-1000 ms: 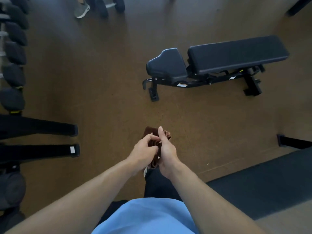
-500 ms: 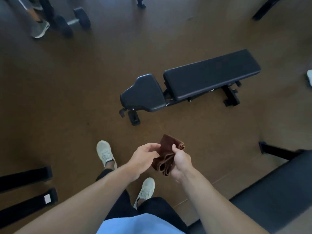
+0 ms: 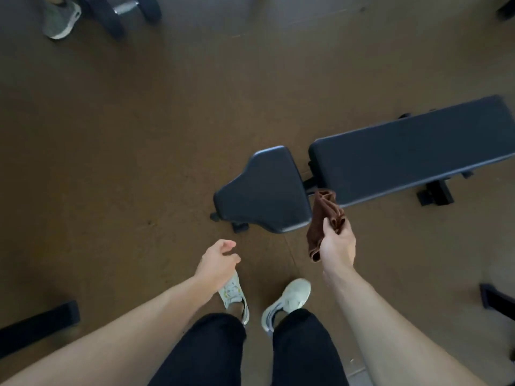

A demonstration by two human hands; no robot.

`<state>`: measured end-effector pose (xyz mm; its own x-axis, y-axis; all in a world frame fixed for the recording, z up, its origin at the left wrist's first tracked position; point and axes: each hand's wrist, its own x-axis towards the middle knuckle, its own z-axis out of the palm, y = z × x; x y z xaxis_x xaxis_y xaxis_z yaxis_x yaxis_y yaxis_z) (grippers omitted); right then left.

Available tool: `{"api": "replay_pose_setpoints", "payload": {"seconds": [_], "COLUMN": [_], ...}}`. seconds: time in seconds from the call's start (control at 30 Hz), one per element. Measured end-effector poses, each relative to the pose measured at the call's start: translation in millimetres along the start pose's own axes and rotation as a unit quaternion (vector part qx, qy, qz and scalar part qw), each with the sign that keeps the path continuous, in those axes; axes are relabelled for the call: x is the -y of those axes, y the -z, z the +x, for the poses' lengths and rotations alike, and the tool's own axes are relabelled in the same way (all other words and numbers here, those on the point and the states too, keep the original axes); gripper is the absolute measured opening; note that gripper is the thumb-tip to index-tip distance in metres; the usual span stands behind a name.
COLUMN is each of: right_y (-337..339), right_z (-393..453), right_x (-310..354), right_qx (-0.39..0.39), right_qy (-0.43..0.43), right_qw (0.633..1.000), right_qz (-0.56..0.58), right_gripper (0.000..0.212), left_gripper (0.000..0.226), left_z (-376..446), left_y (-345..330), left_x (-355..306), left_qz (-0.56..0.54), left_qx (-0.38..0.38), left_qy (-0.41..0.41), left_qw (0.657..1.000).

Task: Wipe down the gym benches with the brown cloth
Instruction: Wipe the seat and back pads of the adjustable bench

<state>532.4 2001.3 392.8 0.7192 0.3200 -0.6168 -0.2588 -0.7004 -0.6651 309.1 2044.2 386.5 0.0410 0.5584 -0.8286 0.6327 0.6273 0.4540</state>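
Right of centre, the right hand (image 3: 338,246) grips the brown cloth (image 3: 323,218), thumb laid over it and fingers (image 3: 325,227) curled round the bunched fabric; rest of the cloth hangs folded below and left of the palm. Cloth is held in the air, in front of the gap between seat pad & back pad of the gym bench (image 3: 404,154); can't tell if it touches the padding. Left hand (image 3: 217,261) holds nothing, fingers loosely curled, relaxed, hanging above the floor (image 3: 125,149) and well apart from the cloth.

1 bench in full view: black, two pads, its surface bare, dark frame w/ feet showing underneath. Nothing stands btwn the hands and the bench. 2 pale sneakers (image 3: 287,299) of the person point toward it, black trousers above them. Top left: 1 grey shoe (image 3: 60,19) of someone else, next to 1 dumbbell (image 3: 122,9). Dark equipment bars at lower left (image 3: 39,319) and right edge (image 3: 498,302).
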Motion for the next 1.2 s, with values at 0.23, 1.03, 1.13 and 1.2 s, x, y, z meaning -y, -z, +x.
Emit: {"api": "replay_pose_setpoints", "payload": {"seconds": [0.23,1.03,1.13,1.2], "right_y": [-89,-182,-141,-149], "right_z": [97,197,167,171], "right_x": [-5,-71,-124,-119], "right_qx": [0.183,0.137,0.157,0.162], "right_qy": [0.210,0.481,0.484,0.470], "right_qw": [0.921,0.694,0.670,0.669], "right_qz": [-0.271,-0.518,-0.541,-0.552], "right_gripper": [0.036,0.074,0.079,0.081], "left_gripper": [0.040,0.062,0.059,0.056], "left_z": [137,300,299,300], "left_y": [3,-41,-43,-44], "left_x": [0,-17,-18,-19], "left_qz": [0.009,-0.088,-0.083,-0.080], "left_qx": [-0.100,-0.359,-0.370,-0.383], "left_qy": [-0.041,0.071,0.067,0.068], "left_qw": [0.994,0.926,0.923,0.918]}}
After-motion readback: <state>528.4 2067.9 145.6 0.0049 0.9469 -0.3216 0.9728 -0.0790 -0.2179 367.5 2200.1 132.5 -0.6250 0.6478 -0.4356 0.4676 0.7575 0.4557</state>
